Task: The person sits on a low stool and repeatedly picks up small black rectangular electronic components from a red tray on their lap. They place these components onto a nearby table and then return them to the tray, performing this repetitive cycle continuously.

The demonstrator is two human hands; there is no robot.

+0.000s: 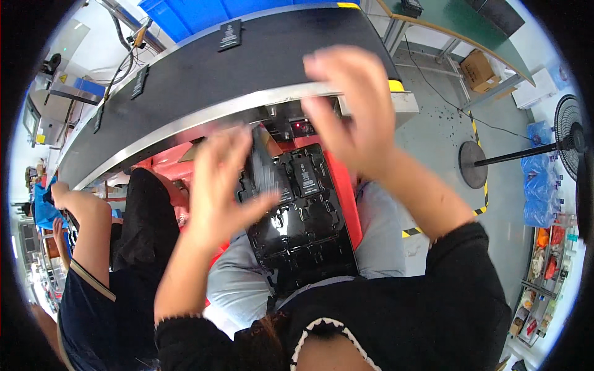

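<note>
My left hand (216, 185), smeared by motion, is over the left side of a glossy black moulded tray (309, 256). A blurred flat black battery (265, 166) shows between its fingertips and thumb. Thumb and fingers stand apart, my right hand (359, 111) is raised over the near edge of the conveyor belt, blurred too, with nothing visible in it. Resting on my lap, the tray has shaped pockets; one flat black battery (305, 177) lies in a far pocket, and another beside it is partly covered by the blur.
Flat black batteries (230, 35) lie spaced along the dark conveyor belt (291, 46), whose metal rail (216, 111) crosses ahead of the tray. A blue bin (192, 13) stands beyond. A co-worker's arm (93, 226) is at left; a standing fan (566, 136) is at right.
</note>
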